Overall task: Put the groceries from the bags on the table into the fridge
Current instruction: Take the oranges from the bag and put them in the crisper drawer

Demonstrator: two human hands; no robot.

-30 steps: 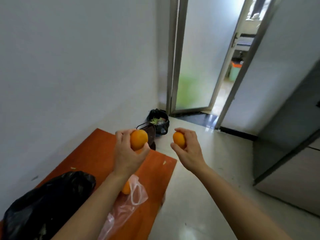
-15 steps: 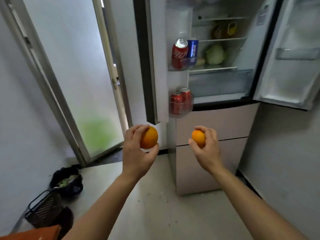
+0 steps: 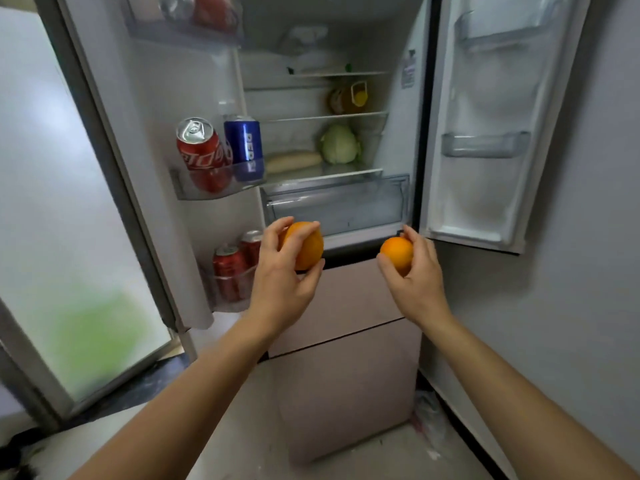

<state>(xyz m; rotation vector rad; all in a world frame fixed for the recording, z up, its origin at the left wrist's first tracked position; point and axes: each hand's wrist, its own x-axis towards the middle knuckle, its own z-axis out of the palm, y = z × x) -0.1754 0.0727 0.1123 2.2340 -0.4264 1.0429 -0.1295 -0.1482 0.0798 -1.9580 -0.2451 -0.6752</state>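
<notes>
Two slim forearms, bare right to the edge of view, run from 7 and 5 o'clock toward the centre. The left hand [image 3: 280, 282] and right hand [image 3: 415, 285] are bare too, with slender fingers and uncovered wrists.

Left hand [image 3: 280, 282] holds larger orange [image 3: 306, 247], right hand [image 3: 420, 282] smaller orange [image 3: 396, 252], fridge [image 3: 346, 299] open.

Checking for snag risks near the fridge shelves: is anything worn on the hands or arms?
Nothing shows. The left hand and right hand are bare, without gloves or visible rings. The left forearm and right forearm are bare to the frame's edge: no sleeves, watch or bracelet.
</notes>
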